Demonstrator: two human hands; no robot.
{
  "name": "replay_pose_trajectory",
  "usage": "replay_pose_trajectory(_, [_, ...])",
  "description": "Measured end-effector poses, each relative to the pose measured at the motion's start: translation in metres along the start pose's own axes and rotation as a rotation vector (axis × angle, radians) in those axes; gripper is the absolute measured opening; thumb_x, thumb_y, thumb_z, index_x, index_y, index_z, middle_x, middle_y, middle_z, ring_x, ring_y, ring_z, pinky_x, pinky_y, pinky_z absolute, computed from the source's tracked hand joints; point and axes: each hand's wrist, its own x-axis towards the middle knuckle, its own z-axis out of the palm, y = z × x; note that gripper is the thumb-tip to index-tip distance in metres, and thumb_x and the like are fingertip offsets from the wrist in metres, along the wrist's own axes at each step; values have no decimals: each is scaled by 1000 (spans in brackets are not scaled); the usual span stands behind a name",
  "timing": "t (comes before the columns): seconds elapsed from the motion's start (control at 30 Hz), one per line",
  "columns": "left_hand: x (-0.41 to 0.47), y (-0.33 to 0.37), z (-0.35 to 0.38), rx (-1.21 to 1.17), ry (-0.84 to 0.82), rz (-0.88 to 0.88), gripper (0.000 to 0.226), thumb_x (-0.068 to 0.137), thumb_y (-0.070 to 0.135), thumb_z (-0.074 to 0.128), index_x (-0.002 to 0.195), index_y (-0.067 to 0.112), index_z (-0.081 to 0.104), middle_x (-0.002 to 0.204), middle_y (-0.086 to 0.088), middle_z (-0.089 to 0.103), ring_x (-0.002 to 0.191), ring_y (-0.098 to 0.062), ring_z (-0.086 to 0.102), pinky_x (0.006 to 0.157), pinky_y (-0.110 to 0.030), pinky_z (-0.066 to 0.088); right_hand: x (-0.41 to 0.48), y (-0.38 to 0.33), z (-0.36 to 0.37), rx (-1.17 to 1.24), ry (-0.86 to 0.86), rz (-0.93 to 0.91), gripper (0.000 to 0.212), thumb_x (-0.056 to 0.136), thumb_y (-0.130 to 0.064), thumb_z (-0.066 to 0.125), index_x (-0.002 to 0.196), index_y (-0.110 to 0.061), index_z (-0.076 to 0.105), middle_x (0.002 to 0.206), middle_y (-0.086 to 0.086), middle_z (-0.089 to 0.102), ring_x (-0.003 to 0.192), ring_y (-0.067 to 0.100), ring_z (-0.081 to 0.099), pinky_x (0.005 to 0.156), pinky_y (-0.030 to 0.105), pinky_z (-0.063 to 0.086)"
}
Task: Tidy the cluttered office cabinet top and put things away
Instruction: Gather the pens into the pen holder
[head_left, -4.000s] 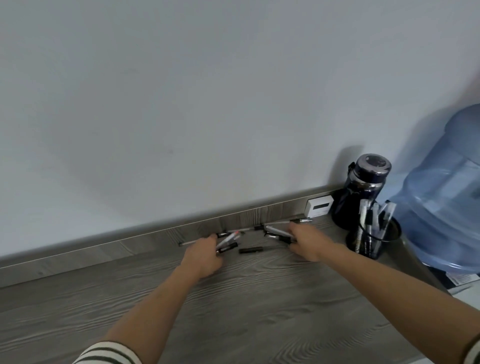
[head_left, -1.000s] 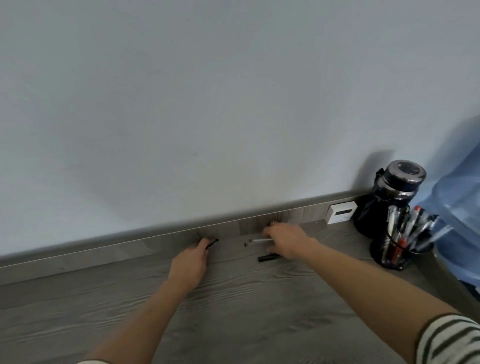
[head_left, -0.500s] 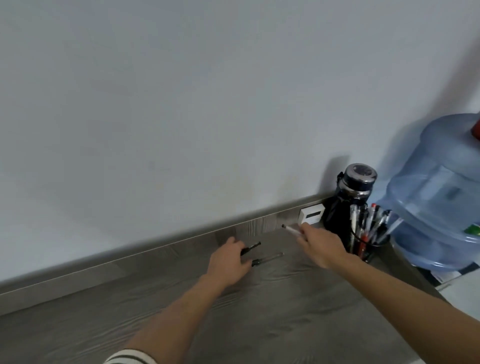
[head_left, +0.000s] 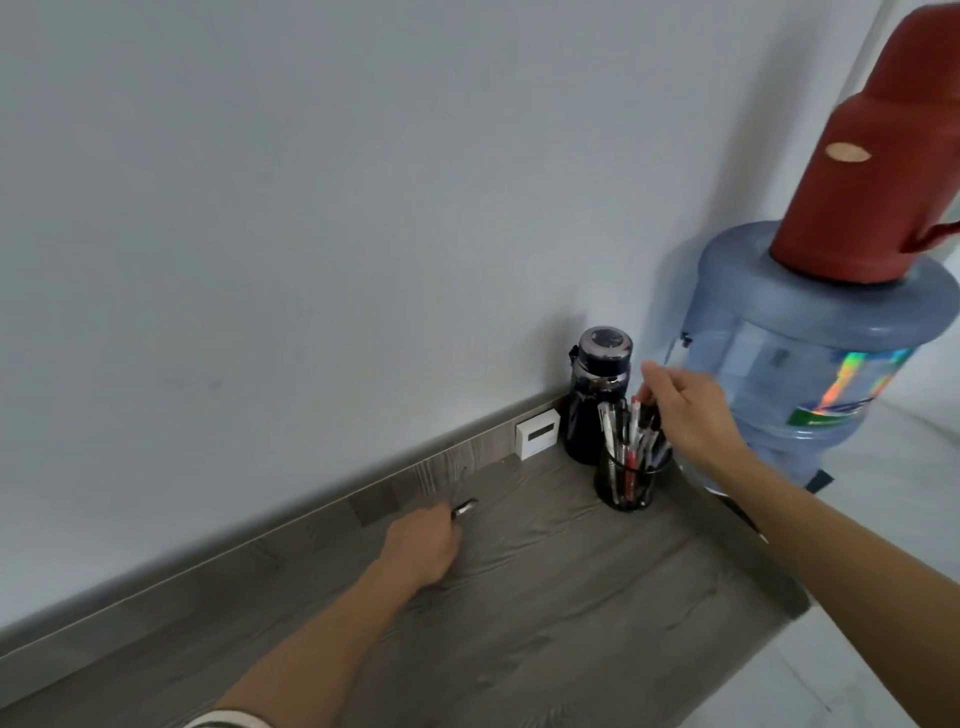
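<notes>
1. The left grip is low on the counter, fingers curled tight round a loose pen. Only the pen's dark, shiny end pokes out, pointing far and right, close under the back rail.
2. The right grip is up over the mesh pen holder at the far right. Its fingertips are pinched on a dark pen whose top stands among the others in the holder, and the forefinger sticks out free.
3. A black flask stands just behind the holder; whether they touch, I cannot tell. A small white box leans on the rail to the flask's left. Off the counter's right end is a blue water jug with a red thermos on top.
4. On handling, I'd call a pen like this light and stiff, with a smooth barrel that rolls away if nudged. Best to take it mid-barrel between thumb and two fingers.
5. The holder looks light and crowded. A pen jabbed in hard could tip it or snag, so feed it tip down into a gap.
6. The loose pen looks next in line for the holder.
</notes>
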Motion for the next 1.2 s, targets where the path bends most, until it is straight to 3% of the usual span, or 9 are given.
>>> replay_pose_trajectory(0.13, [7,25,-27,-215,103,105,25,102,28,40,100,8,54,105,-10,53,104,-30,53,82,-36,41,16,18,-15,-142,-85,22,51,98,-37,53,68,4,61,58,11,55,54,22,49,57,32,40])
replay_pose_trajectory(0.33, [14,68,-76,-216,371,233,28,98,35,49,90,11,61,93,0,43,88,-17,44,76,-31,39,21,42,-6,-361,-257,49,42,89,-25,67,61,7,63,48,4,57,43,13,52,49,24,47])
replay_pose_trajectory(0.43, [14,98,-94,-509,375,215,30,96,31,56,86,3,63,85,-7,54,76,-23,54,67,-33,44,24,40,-12,-401,-334,91,39,88,-25,68,56,-5,62,48,1,61,42,9,56,51,26,50])
replay_pose_trajectory(0.5, [18,118,-100,-800,322,174,24,93,26,62,89,3,68,82,-12,66,74,-29,64,70,-40,57,25,36,-15,-435,-436,116,34,87,-28,71,62,-6,63,55,7,67,50,17,65,64,35,60])
replay_pose_trajectory(0.63, [34,156,-99,-1148,178,105,14,91,15,65,97,3,70,86,-9,71,70,-19,67,64,-30,59,29,42,-26,-326,-435,139,34,82,-37,77,77,-4,68,64,8,72,59,17,71,65,33,62])
replay_pose_trajectory(0.8, [53,185,-85,-1161,110,99,9,91,7,64,96,1,68,92,-15,70,74,-20,68,59,-26,58,26,61,-43,-56,-408,197,27,83,-33,75,93,-9,67,79,12,72,67,20,72,62,28,60])
replay_pose_trajectory(0.93, [68,203,-61,-964,50,145,8,84,11,71,90,7,68,90,-18,71,80,-31,69,72,-46,60,20,80,-49,-13,-450,259,18,88,-23,71,100,-10,67,85,14,71,69,20,71,56,22,56])
replay_pose_trajectory(1.1, [74,199,-49,-758,220,181,17,84,18,72,100,18,64,78,-2,65,76,-24,66,76,-43,57,17,92,-44,77,-463,285,33,89,-15,69,120,-12,59,92,14,69,69,19,71,59,23,57])
replay_pose_trajectory(1.2, [76,190,-46,-727,273,170,12,84,18,71,95,20,65,76,-3,64,75,-24,65,72,-46,57,17,93,-36,187,-394,250,31,89,-18,69,117,-11,58,84,11,70,61,15,68,59,26,58])
